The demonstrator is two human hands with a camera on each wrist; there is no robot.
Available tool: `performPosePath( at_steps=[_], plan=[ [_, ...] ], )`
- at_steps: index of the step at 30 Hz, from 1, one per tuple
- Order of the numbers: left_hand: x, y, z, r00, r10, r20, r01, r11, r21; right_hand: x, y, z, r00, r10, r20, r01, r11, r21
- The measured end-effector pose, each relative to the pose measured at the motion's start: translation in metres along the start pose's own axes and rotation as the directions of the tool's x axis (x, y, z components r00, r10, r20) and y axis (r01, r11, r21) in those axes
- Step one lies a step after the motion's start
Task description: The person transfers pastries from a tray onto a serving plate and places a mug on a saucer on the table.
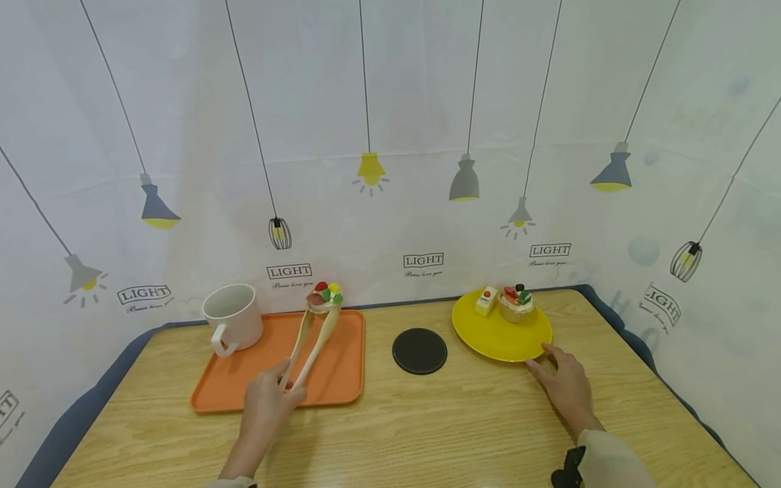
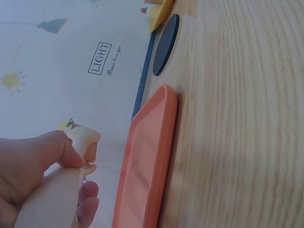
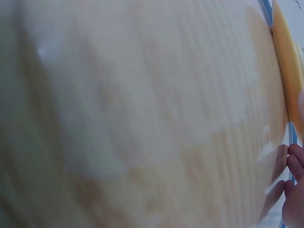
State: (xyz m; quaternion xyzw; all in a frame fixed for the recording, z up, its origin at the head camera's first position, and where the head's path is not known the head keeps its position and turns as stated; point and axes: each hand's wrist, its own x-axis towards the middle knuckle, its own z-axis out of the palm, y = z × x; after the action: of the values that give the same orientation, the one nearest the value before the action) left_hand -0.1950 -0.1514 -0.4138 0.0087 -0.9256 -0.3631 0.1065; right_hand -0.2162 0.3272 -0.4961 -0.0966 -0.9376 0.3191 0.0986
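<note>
My left hand (image 1: 268, 396) grips pale wooden tongs (image 1: 316, 351) over the orange tray (image 1: 342, 379). Between the tong tips is a small cream-topped toy cake (image 1: 323, 298) with red, yellow and green fruit pieces, raised near the tray's back edge. The left wrist view shows thumb and fingers (image 2: 89, 204) around the tongs, the cake partly hidden behind them. At the yellow plate (image 1: 497, 346), my right hand (image 1: 569, 388) touches the front right rim with thumb and index finger. On that plate sit a fruit-topped cupcake (image 1: 516, 303) and a small white cake piece (image 1: 486, 301).
A white mug (image 1: 238, 315) stands at the tray's back left corner, its handle toward me. Between tray and plate lies a round black coaster (image 1: 419, 351). Behind the wooden table (image 1: 427, 434) hangs a white curtain (image 1: 415, 224) printed with lamps.
</note>
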Motion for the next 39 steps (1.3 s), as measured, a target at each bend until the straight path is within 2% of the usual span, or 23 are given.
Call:
performPosePath(
  at_steps=[7,16,33,39],
  plan=[
    [0.0,0.004,0.002,0.999,-0.03,0.029,0.03,0.999,-0.024,0.001,-0.001,0.001,1.0,0.016,0.002,-0.016,1.0,-0.006],
    [-0.001,0.006,0.008,1.0,0.007,-0.004,-0.007,0.999,-0.035,-0.001,-0.001,0.001,1.0,-0.002,-0.016,0.002,1.0,0.0],
    [-0.002,0.011,0.015,1.0,0.023,-0.002,-0.023,0.998,-0.055,0.001,0.0,0.0,0.999,-0.03,-0.027,0.03,1.0,0.002],
    [-0.002,0.013,0.018,1.0,0.027,0.004,-0.027,0.997,-0.067,0.001,0.001,0.001,1.0,-0.005,-0.01,0.005,1.0,-0.011]
  ],
)
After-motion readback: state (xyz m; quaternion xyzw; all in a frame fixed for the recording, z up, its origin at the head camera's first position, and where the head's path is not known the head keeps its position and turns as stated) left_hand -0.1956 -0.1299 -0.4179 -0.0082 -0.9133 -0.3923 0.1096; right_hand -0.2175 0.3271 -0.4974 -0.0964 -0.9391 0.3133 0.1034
